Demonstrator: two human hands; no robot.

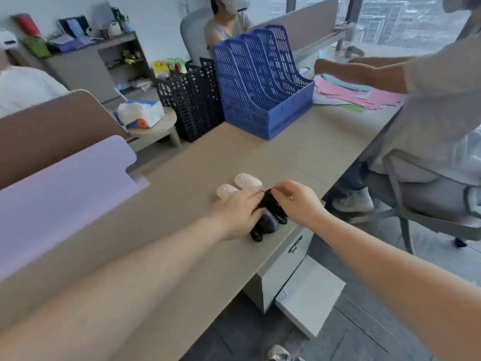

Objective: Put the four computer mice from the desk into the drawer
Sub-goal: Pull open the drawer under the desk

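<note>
Two pale pink mice lie side by side on the desk, one (247, 180) farther back and one (225, 190) partly under my left fingers. Two black mice sit near the desk's front edge: one (268, 223) lies flat with its dark cable bundled beside it, the other (269, 201) is between my hands. My left hand (238, 212) rests over the black mice from the left, fingers curled on them. My right hand (299, 201) pinches the upper black mouse or its cable from the right. The drawer (309, 295) under the desk stands pulled out, pale grey.
A blue file rack (263, 82) and a black mesh basket (192, 100) stand at the back of the desk. Another person sits at the right on a chair (406, 204), arms over pink papers (359, 95). A lilac divider panel (65, 188) borders the left.
</note>
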